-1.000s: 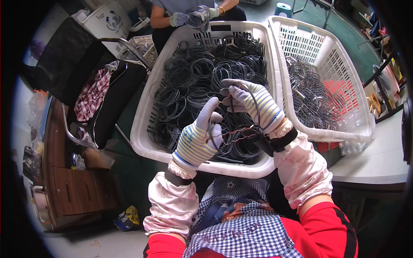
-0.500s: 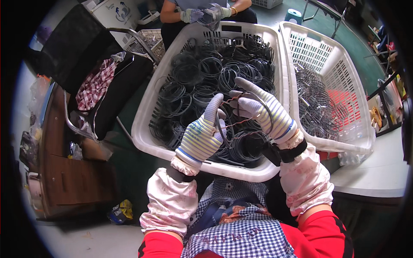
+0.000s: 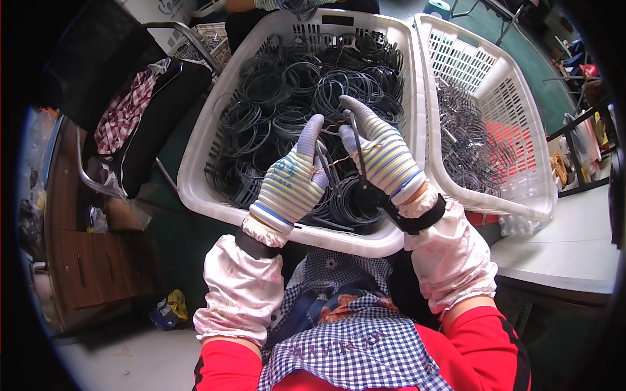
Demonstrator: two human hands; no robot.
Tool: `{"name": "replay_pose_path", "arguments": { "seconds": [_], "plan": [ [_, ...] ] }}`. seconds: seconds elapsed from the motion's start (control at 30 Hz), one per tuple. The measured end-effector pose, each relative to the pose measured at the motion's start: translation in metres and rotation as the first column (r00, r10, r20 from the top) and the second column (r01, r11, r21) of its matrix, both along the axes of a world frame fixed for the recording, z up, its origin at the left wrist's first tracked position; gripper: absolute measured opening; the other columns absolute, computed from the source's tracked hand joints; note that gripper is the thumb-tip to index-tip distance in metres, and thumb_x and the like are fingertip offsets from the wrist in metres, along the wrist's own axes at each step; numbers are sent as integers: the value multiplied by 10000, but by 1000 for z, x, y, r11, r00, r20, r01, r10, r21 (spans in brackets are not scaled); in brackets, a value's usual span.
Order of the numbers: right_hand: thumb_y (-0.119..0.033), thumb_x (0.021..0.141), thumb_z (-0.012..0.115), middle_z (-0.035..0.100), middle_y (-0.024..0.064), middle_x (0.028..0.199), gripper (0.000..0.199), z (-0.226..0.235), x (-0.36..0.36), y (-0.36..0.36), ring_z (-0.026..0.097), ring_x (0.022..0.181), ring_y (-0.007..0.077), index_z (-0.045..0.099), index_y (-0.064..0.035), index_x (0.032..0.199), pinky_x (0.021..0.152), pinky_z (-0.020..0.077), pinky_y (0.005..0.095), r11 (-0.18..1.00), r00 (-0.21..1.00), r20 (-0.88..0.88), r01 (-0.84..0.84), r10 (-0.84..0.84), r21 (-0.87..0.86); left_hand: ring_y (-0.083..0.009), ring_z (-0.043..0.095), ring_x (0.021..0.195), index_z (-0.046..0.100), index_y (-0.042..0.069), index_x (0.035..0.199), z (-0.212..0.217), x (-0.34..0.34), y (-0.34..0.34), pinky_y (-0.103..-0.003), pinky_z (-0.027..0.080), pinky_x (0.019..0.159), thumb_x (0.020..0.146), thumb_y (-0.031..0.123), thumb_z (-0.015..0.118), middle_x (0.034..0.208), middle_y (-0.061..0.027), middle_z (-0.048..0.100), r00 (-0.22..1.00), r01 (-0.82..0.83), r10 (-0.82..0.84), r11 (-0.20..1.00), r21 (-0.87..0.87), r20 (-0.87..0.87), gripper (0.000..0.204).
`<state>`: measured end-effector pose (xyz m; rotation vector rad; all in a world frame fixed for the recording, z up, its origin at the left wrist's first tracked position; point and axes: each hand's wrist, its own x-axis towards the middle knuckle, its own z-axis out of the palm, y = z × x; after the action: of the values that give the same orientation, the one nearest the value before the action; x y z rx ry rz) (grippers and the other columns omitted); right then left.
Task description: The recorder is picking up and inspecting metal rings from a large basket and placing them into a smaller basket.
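Nearest, a checked apron (image 3: 355, 352) spreads below the front rim of a white basket (image 3: 345, 242); the left wrist crosses that rim, and a black wristband (image 3: 420, 218) on the other arm sits over its right corner. Above the basket, the left hand (image 3: 291, 182) has its fingers curled on a dark cable, thumb pointing up, and the right hand (image 3: 385, 153) pinches a dark cable (image 3: 358, 153) between thumb and fingers. Whether both pieces are one coil cannot be told. Half a second ago the right one bowed wide across the glove; now it shows almost edge-on, and the copper-coloured wires (image 3: 336, 160) hang less low, so the cable is being turned but not let go. Open air lies between the thumbs, over the heaped coils (image 3: 264, 85). On the right a second basket (image 3: 486, 204) stands rim to rim, limiting sideways room; farthest, a co-worker's glove (image 3: 267, 4) shows at the top edge
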<state>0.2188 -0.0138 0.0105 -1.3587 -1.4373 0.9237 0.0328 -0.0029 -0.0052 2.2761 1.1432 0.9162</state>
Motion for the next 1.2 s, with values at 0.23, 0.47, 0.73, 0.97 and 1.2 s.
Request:
{"name": "replay_pose_path", "arguments": {
  "seconds": [0.23, 0.47, 0.73, 0.97, 1.2],
  "plan": [
    [-157, 991, 569, 711, 133, 918, 422, -32, -15, 10, 652, 766, 127, 550, -134, 1412, 721, 538, 283, 987, 939, -302, -156, 163, 48, -290, 702, 745, 301, 98, 1535, 0, 4, -2, -367, 559, 675, 930, 26, 555, 938, -160, 686, 999, 32, -31, 999, -24, 31, 660],
    [-193, 976, 563, 710, 165, 875, 390, -25, -12, 10, 711, 772, 229, 588, -131, 1360, 721, 546, 340, 998, 996, -62, -60, 59, -16, -257, 686, 698, 311, 71, 1522, 1, 4, 0, -349, 545, 637, 940, 30, 556, 909, -177, 674, 999, 11, -9, 999, -44, 48, 632],
    [-97, 1024, 552, 703, 25, 1030, 270, 13, 36, 8, 629, 947, 80, 659, -53, 1267, 858, 504, 203, 984, 972, -225, 105, -71, 141, -50, 537, 503, 368, 42, 1456, 6, -22, 22, -165, 398, 395, 988, 80, 570, 1036, -92, 674, 700, 237, 265, 789, -566, 663, 511],
    [-36, 990, 565, 678, -9, 941, 296, 2, 12, 0, 574, 789, 70, 659, -52, 1270, 733, 500, 224, 984, 979, -132, -141, 156, 113, -83, 572, 565, 554, 15, 1265, -5, -36, 28, -188, 433, 471, 1003, 158, 562, 882, -78, 669, 685, 243, 263, 797, -552, 680, 299],
    [-166, 904, 649, 721, 177, 914, 263, -43, 24, 21, 709, 841, 334, 710, -118, 1155, 788, 556, 378, 981, 896, 420, -184, 145, 54, -111, 533, 515, 667, 40, 1053, 19, -46, 29, -229, 392, 425, 999, 211, 534, 687, -25, 586, 435, 265, 569, 659, -704, 697, 223]
  ]
}}
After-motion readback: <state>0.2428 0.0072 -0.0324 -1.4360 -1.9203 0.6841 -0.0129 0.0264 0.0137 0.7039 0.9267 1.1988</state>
